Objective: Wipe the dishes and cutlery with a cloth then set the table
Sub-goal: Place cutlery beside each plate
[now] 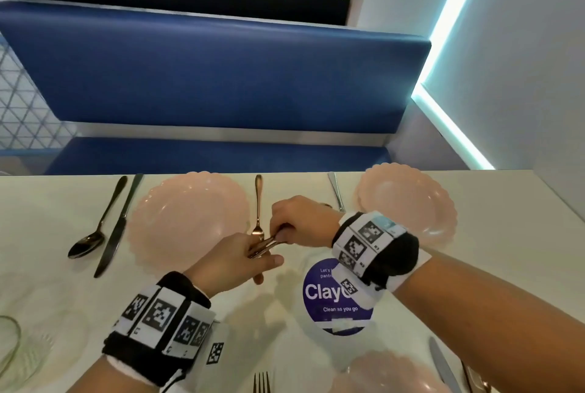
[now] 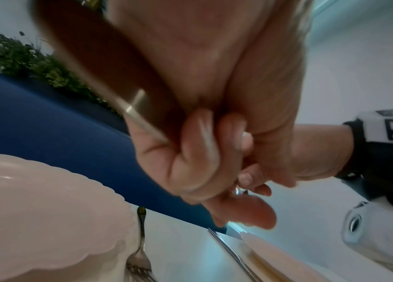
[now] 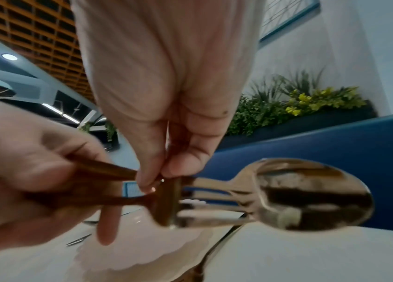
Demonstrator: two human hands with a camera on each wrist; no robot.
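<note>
Above the middle of the white table (image 1: 47,209) my left hand (image 1: 262,253) grips a bundle of copper cutlery (image 1: 264,247) by the handles. The right wrist view shows a spoon (image 3: 311,192) and a fork (image 3: 214,200) in this bundle, with a flat piece (image 3: 168,202) across them. My right hand (image 1: 278,232) pinches the bundle at its neck between thumb and fingers (image 3: 147,171). Under the hands a copper fork (image 1: 258,199) lies beside the left pink plate (image 1: 190,218). Another pink plate (image 1: 408,199) sits far right.
A black spoon (image 1: 95,224) and black knife (image 1: 117,224) lie left of the left plate. A silver knife (image 1: 336,191) lies by the right plate. Near me are a third pink plate (image 1: 389,373), a fork (image 1: 262,383), a knife (image 1: 443,367), a glass bowl (image 1: 9,345) and a blue sticker (image 1: 335,297).
</note>
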